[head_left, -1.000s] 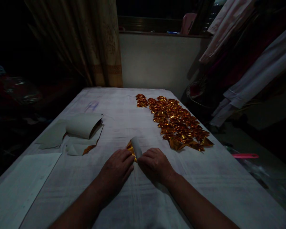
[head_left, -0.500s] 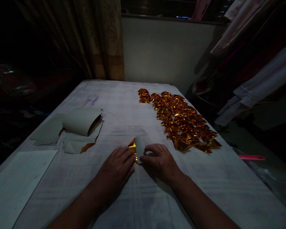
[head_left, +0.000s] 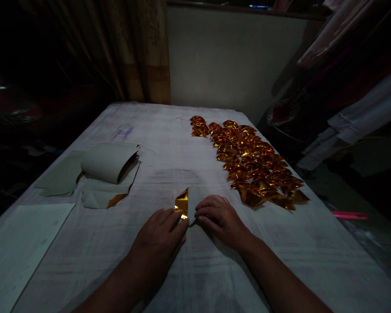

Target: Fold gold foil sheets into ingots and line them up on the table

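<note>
In the middle of the near half of the table lies a small sheet of foil paper (head_left: 192, 204), partly folded. Its left part shows shiny gold, its right part the pale back. My left hand (head_left: 161, 232) rests flat with fingers stretched, the tips touching the lower left of the gold part. With fingers bent together, my right hand (head_left: 220, 219) grips the pale right edge; its fingertips are partly hidden. To the right, several folded gold foil pieces (head_left: 247, 161) lie close together in rows.
On the left, a stack of pale-backed foil sheets (head_left: 109, 163) curls up at its right side. Nearer me is a flat white sheet (head_left: 22, 248). A pale checked cloth (head_left: 169, 152) covers the table. Beyond its right edge shows a pink handle (head_left: 350, 215); a curtain (head_left: 146, 56) hangs behind.
The pale flap on the paper, raised and curved before, now lies flatter with more gold showing. My left fingers have slid down toward me. The view has tilted slightly downward.
</note>
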`<state>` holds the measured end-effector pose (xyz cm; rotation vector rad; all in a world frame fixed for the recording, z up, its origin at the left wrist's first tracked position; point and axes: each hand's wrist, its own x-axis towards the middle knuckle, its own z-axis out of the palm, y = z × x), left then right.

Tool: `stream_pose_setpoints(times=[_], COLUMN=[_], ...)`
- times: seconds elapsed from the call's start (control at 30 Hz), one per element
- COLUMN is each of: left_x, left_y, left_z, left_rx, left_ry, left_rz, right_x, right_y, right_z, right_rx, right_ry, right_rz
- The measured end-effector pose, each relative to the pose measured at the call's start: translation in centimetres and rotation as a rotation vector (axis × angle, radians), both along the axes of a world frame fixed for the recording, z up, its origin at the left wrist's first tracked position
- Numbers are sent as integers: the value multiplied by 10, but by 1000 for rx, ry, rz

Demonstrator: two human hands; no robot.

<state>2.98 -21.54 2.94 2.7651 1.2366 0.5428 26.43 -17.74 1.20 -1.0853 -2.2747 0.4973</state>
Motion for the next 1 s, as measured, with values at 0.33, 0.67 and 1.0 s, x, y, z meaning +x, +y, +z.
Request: stream_pose_setpoints(times=[0.33,0.67,1.0], left_x=[-2,0,1], left_y=[-5,-6,-7], left_z=[-6,-9,-4], left_rx=[70,50,0], left_ry=[100,107,183], left_rz=[-14,0,1], right_x=[-19,-26,-28], right_y=[-2,-3,-1], right_z=[-5,-2,5], right_rx=[-47,-51,-99], right_ry=[64,-7,-67], right_rz=[-211,-281,-275])
